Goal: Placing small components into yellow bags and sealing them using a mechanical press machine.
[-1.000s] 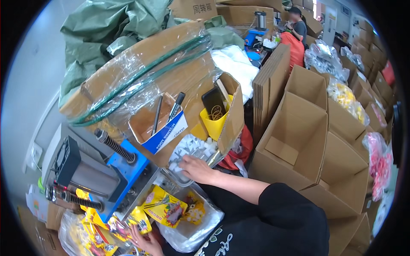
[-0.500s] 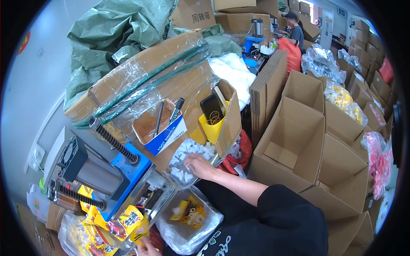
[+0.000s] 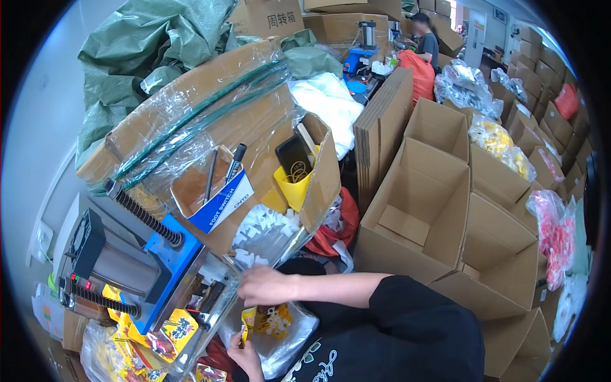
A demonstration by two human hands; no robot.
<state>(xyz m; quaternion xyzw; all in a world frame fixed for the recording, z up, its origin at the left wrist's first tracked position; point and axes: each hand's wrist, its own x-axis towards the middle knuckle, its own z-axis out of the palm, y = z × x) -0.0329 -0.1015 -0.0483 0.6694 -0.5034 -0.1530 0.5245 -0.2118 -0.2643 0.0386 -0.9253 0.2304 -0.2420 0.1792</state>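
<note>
Low in the picture, my left hand [image 3: 244, 360] pinches a small yellow pouch [image 3: 247, 321] upright. My right hand [image 3: 266, 286] is just above and beyond the pouch, its fingers curled downward; whatever they hold is hidden. Beyond it lies a clear tray [image 3: 280, 251] with a heap of small white plastic pieces [image 3: 270, 226]. Beneath my hands stands a bin lined with clear plastic [image 3: 289, 350], with yellow and white bits [image 3: 273, 321] in it. Left of my hands is a blue-framed press [image 3: 167, 254] with spring-wound posts.
More printed yellow pouches [image 3: 175, 334] lie below the press. A blue-and-white box [image 3: 219, 207] with pens and a yellow holder [image 3: 294, 191] with a phone stand past the tray. Open cartons [image 3: 414, 204] line the right side. A person [image 3: 428, 41] is far off.
My right hand has left the white pieces and come toward me, over the bin. My left hand has raised the yellow pouch and brought it rightward, close to the right hand.
</note>
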